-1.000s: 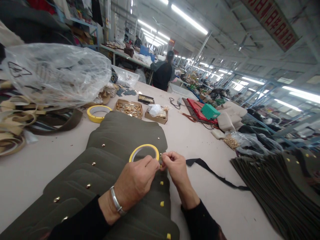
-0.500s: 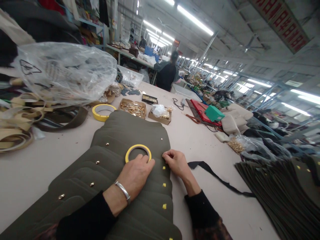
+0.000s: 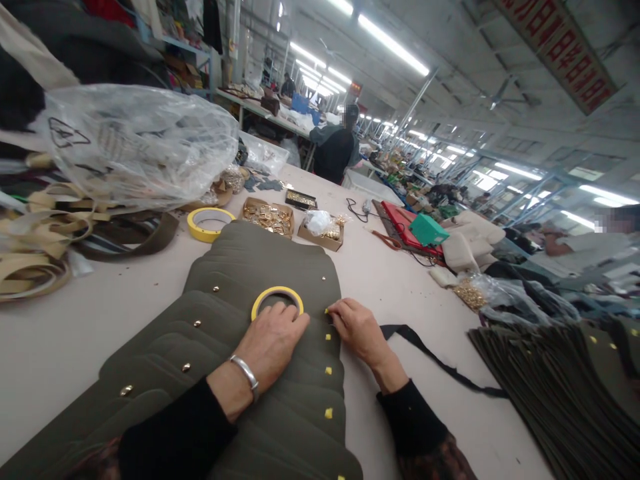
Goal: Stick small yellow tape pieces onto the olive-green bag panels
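Note:
My left hand (image 3: 273, 347) is closed on the near rim of a roll of yellow tape (image 3: 278, 291), which rests over a stack of dark olive fabric panels (image 3: 265, 257). Gold-coloured studs (image 3: 198, 323) dot the left side of these layered panels. At their right edge my right hand (image 3: 357, 330) has thumb and fingers pinched together, with a small piece of yellow tape (image 3: 327, 311) at the fingertips. Below it, several more yellow tape bits (image 3: 329, 371) run down that edge. A black strap (image 3: 425, 350) lies behind my right wrist.
A second tape roll (image 3: 205, 233) and boxes of metal fittings (image 3: 270, 217) stand beyond the panels. To the left are a large plastic bag (image 3: 145, 143) and coiled straps (image 3: 37, 267). More panels (image 3: 555, 387) are piled at right. A person (image 3: 335, 150) stands farther back.
My right fingers have drawn back slightly to the right, and a yellow tape piece now shows at their tips. The left hand stays on the roll. Another person appears at the far right.

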Available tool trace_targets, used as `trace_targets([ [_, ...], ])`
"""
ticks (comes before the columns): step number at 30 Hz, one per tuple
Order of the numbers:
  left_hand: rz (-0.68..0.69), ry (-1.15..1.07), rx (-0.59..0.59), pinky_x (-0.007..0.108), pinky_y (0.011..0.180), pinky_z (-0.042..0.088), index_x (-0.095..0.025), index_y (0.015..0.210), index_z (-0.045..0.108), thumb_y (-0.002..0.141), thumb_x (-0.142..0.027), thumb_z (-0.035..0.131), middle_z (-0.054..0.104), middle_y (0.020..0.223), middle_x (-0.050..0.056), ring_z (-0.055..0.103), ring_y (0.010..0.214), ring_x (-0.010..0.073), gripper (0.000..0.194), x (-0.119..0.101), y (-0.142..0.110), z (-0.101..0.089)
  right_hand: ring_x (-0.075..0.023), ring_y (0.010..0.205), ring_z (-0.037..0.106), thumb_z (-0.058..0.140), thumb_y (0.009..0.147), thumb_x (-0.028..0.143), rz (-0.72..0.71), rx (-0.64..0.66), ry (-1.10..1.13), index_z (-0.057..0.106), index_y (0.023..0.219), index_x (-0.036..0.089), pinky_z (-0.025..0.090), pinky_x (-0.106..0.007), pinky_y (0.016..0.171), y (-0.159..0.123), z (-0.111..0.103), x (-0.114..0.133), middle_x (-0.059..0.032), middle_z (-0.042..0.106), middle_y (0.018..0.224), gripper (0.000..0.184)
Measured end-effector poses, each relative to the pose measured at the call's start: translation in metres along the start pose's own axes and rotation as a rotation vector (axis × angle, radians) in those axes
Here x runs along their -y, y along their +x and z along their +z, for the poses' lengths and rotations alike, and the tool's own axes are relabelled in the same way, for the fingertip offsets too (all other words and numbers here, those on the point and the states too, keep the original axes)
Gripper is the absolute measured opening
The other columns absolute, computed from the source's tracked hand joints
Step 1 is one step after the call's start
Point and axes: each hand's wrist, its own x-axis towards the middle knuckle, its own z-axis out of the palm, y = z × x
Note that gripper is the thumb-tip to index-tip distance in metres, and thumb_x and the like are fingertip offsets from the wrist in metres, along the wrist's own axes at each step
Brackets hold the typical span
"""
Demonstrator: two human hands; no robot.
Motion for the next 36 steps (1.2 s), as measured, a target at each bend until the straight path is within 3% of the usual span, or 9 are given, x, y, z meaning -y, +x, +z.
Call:
trace_targets([
  [4, -0.031, -0.006, -0.026, 0.036, 0.079, 0.043, -0.018, 0.096, 0.058, 0.094, -0.012, 0.039, 0.062, 0.093, 0.007, 0.054, 0.09, 0.0225, 0.021, 0.009, 0.006, -0.002, -0.0187, 0.088, 0.063, 0.049, 0.087, 0.014, 0.124, 0.157, -0.025, 0.07, 0.095, 0.017, 0.045, -0.027, 0.084, 0.015, -0.003, 0.009, -0.0087, 0.069, 0.093, 0.023],
  [10, -0.057, -0.003, -0.04, 0.039, 0.079, 0.042, -0.017, 0.096, 0.059, 0.092, -0.012, 0.039, 0.062, 0.092, 0.009, 0.054, 0.09, 0.0249, 0.022, 0.014, 0.011, 0.001, -0.0161, 0.062, 0.061, 0.052, 0.077, 0.014, 0.356, 0.171, 0.023, 0.068, 0.059, 0.018, 0.04, -0.024, 0.061, 0.033, -0.001, 0.013, -0.0036, 0.068, 0.061, 0.025],
  [13, -0.042, -0.018, -0.048, 0.04, 0.08, 0.042, -0.017, 0.095, 0.059, 0.09, -0.01, 0.04, 0.062, 0.09, 0.008, 0.054, 0.087, 0.0243, 0.021, 0.015, 0.011, -0.001, -0.0162, 0.064, 0.063, 0.052, 0.077, 0.016, 0.431, 0.148, 0.06, 0.07, 0.063, 0.016, 0.038, -0.023, 0.059, 0.031, 0.002, 0.012, -0.005, 0.07, 0.065, 0.023],
  [17, -0.014, -0.059, -0.065, 0.038, 0.078, 0.045, -0.018, 0.094, 0.057, 0.092, -0.013, 0.039, 0.06, 0.088, 0.007, 0.055, 0.083, 0.0223, 0.019, 0.019, 0.008, -0.01, -0.0148, 0.068, 0.064, 0.053, 0.077, 0.019, 0.429, 0.177, 0.161, 0.073, 0.075, 0.016, 0.04, -0.021, 0.06, 0.02, -0.003, 0.012, -0.0034, 0.073, 0.073, 0.02],
  [23, 0.068, -0.201, -0.127, 0.033, 0.079, 0.049, -0.019, 0.098, 0.055, 0.097, -0.018, 0.033, 0.061, 0.092, 0.005, 0.058, 0.087, 0.0197, 0.022, 0.026, -0.001, -0.013, -0.0109, 0.051, 0.053, 0.057, 0.074, 0.018, 0.353, 0.341, 0.302, 0.07, 0.064, 0.017, 0.035, -0.02, 0.048, 0.0, -0.018, 0.013, 0.0027, 0.062, 0.054, 0.017],
  [29, 0.159, -0.384, -0.243, 0.032, 0.09, 0.052, -0.023, 0.128, 0.048, 0.096, -0.02, 0.041, 0.066, 0.115, 0.005, 0.064, 0.103, 0.0182, 0.033, 0.024, -0.006, -0.002, -0.0143, 0.067, 0.061, 0.056, 0.085, 0.026, 0.312, -0.142, 0.612, 0.072, 0.094, 0.017, 0.048, -0.024, 0.062, -0.007, -0.016, 0.033, -0.0028, 0.07, 0.078, 0.02],
  [32, 0.196, -0.395, -0.274, 0.03, 0.095, 0.051, -0.023, 0.141, 0.033, 0.094, -0.018, 0.044, 0.062, 0.127, 0.006, 0.061, 0.112, 0.0169, 0.049, 0.02, -0.008, 0.0, -0.0142, 0.072, 0.062, 0.057, 0.086, 0.021, 0.118, -0.223, 0.636, 0.071, 0.097, 0.018, 0.05, -0.025, 0.067, -0.008, -0.015, 0.051, -0.0043, 0.071, 0.086, 0.018],
  [36, 0.187, -0.378, -0.296, 0.028, 0.097, 0.049, -0.019, 0.14, 0.032, 0.095, -0.017, 0.043, 0.06, 0.131, 0.008, 0.06, 0.115, 0.0164, 0.047, 0.017, -0.01, 0.002, -0.0146, 0.076, 0.063, 0.056, 0.085, 0.013, -0.069, -0.275, 0.503, 0.068, 0.094, 0.017, 0.05, -0.026, 0.072, -0.007, -0.012, 0.065, -0.0052, 0.07, 0.086, 0.016],
])
